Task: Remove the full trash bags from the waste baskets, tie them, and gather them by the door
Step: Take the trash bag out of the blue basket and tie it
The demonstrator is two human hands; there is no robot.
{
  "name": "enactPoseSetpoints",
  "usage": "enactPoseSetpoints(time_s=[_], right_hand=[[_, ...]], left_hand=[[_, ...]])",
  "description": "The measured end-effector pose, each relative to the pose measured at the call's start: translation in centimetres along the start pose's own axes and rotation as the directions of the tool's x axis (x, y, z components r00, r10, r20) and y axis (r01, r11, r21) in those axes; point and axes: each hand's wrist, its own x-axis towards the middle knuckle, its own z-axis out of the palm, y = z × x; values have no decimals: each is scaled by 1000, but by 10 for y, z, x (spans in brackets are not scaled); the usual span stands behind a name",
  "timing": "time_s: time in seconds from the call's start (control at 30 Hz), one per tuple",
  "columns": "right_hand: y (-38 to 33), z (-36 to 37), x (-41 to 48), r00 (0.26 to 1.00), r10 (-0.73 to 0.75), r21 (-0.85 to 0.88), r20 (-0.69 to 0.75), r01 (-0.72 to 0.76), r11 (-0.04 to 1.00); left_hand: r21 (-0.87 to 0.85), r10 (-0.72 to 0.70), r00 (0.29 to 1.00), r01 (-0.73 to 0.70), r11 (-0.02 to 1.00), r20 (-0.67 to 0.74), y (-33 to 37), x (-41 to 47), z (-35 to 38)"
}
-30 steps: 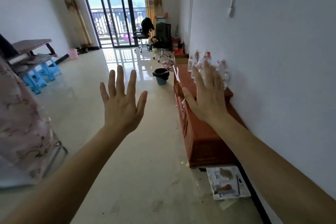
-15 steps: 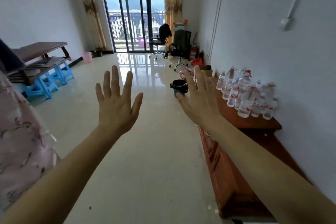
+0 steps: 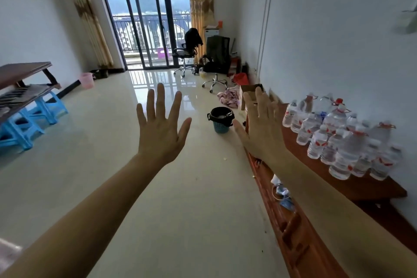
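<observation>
A small blue waste basket (image 3: 220, 127) lined with a black trash bag (image 3: 220, 114) stands on the floor ahead, beside the end of a red wooden cabinet. A pink waste basket (image 3: 86, 80) stands far left by the wall. My left hand (image 3: 160, 127) is raised in front of me, fingers spread, holding nothing. My right hand (image 3: 259, 130) is also raised with fingers apart and empty, just right of the blue basket in the view. Both hands are well short of the baskets.
The red cabinet (image 3: 300, 228) runs along the right wall with several water bottles (image 3: 338, 137) on top. Two office chairs (image 3: 216, 58) and a cloth heap (image 3: 229, 97) lie before the glass balcony door (image 3: 144, 22). Blue stools (image 3: 27, 124) sit at left.
The view has moved forward along the cabinet and lifted; the blue basket and the bottles look closer. Both hands stay raised and open.
</observation>
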Motion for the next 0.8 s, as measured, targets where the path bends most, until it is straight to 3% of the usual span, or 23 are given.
enactPoseSetpoints(time_s=[0.27,0.47,0.8], right_hand=[[-6,134,211,996,7,69,90,-13,998],[-2,239,325,989,-93,45,112,89,995],[28,406,553,993,22,-41,115,-18,999]], left_hand=[[56,-4,1000,4,998,7,-107,180,91],[46,14,1000,-14,999,13,-171,282,196],[-8,142,988,-141,990,54,-259,532,388]])
